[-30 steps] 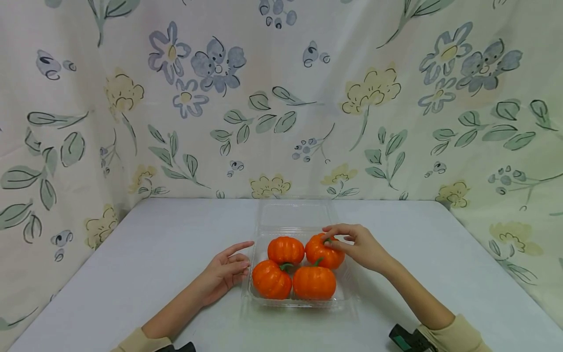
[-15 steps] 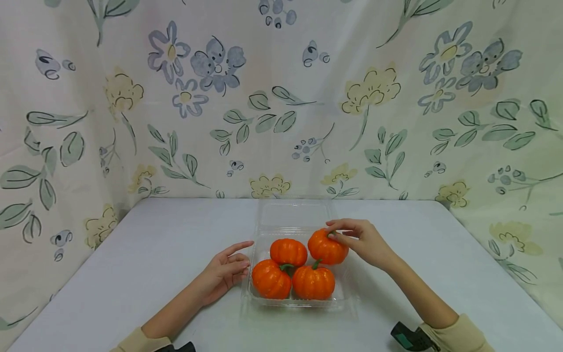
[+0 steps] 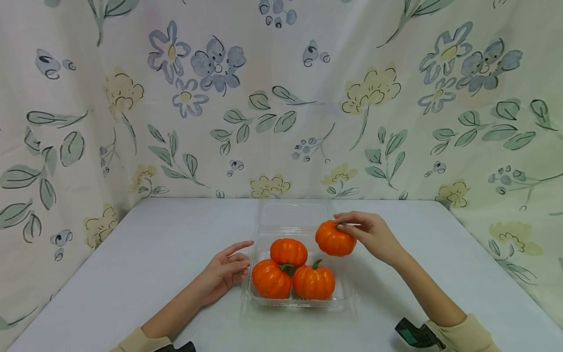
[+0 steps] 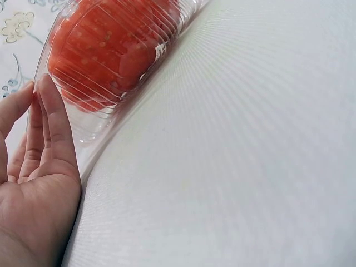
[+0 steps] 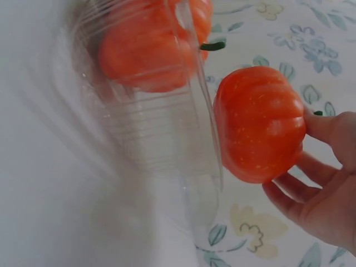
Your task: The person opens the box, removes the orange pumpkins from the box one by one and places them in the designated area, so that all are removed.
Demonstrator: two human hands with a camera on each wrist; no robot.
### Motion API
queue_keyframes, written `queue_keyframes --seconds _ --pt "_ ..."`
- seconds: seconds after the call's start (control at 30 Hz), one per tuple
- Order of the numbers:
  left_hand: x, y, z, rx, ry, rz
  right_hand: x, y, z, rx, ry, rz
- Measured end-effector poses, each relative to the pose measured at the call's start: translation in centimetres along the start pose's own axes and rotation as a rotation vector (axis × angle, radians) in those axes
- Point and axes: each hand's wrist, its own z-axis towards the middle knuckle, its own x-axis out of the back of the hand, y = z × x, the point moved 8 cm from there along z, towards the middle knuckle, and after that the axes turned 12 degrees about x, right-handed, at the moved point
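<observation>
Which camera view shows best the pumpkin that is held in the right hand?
The right wrist view: the held pumpkin appears large and nearly whole there, with the right hand at one side. The head view shows it smaller, its top partly covered by that hand. I cannot identify it in the left wrist view.

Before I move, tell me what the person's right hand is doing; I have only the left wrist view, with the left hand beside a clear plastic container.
Observer: The right hand holds a round, ribbed orange pumpkin with a green stem by its top, above the rim of the clear plastic container.

Operator: My view sees the orange only through the wall. Count what sits inside.

Observer: Three more orange pumpkins: a near-left pumpkin, a near-right pumpkin and a far-left pumpkin.
</observation>
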Motion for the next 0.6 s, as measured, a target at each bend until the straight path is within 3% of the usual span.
queue_keyframes --seconds 0.27,0.6 --pt "-0.1 0.1 0.0 -0.015 -0.017 0.003 1.9 0.5 -0.2 -0.005 0.071 -0.023" --pt "0.0 0.0 0.0 -0.023 -0.026 -0.001 1.9 1.4 -0.3 -0.009 0.049 -0.021"
